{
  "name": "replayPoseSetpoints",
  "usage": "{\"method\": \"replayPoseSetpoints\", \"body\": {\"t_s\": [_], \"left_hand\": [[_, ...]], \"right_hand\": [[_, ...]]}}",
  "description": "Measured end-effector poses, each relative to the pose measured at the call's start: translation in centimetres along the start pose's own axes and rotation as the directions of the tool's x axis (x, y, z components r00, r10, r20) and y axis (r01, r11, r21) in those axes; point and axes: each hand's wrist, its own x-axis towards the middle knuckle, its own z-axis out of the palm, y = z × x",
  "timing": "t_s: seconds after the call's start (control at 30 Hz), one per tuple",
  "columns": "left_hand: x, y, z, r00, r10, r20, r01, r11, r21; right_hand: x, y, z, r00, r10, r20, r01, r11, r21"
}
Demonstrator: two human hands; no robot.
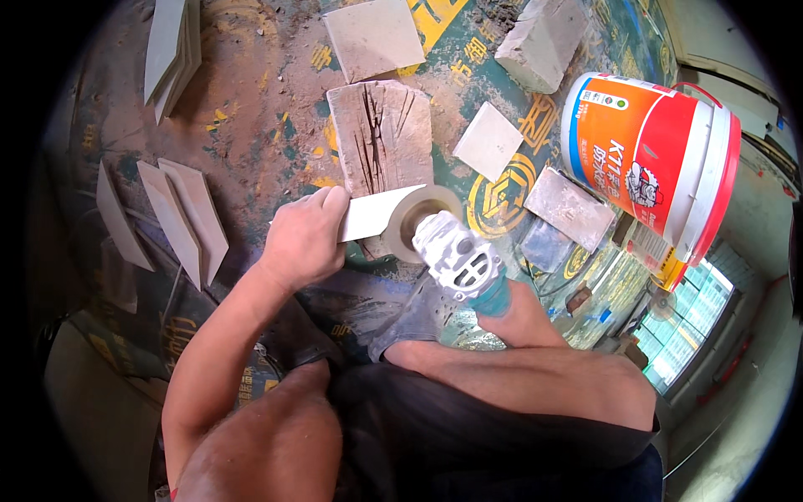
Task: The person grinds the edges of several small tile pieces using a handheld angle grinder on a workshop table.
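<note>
My left hand (305,234) is closed around the left end of a white tile strip (368,214), thumb side up. An angle grinder (458,258) with a whitish metal head and teal body is gripped in my right hand (517,316), whose fingers are mostly hidden behind the tool. The grinder's round disc (445,194) meets the strip's right end; blurring keeps me from telling how deep the contact goes. Just beyond the strip lies a dusty block (410,125) scored with several dark cuts.
Tile pieces stand at the left (194,213) and far left (171,54). A square tile (375,38) lies beyond the block, a smaller tile (488,140) to its right. Farther right are a brick-like slab (569,207), a pale chunk (544,42) and a red-orange bucket (661,159).
</note>
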Motion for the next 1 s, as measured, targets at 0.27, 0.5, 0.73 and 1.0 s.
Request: {"method": "replayPoseSetpoints", "body": {"t_s": [0.27, 0.5, 0.73, 1.0], "left_hand": [[0.1, 0.3, -0.5, 0.998, -0.033, 0.05, 0.032, 0.999, 0.033], [0.2, 0.3, -0.4, 0.998, -0.019, 0.061, 0.017, 0.999, 0.035], [0.0, 0.0, -0.2, 0.998, -0.024, 0.066, 0.022, 0.999, 0.033], [0.6, -0.2, -1.1, 0.989, -0.003, 0.151, 0.007, 1.0, -0.03]], "right_hand": [[0.3, 0.6, 0.4, 0.999, -0.032, 0.035, 0.034, 0.999, -0.043], [0.3, 0.3, -0.6, 0.999, 0.039, 0.037, -0.041, 0.997, 0.065], [0.5, 1.6, 0.2, 0.996, -0.019, 0.082, 0.025, 0.998, -0.061], [0.4, 0.1, 0.3, 0.997, 0.027, 0.078, -0.041, 0.984, 0.176]]}}
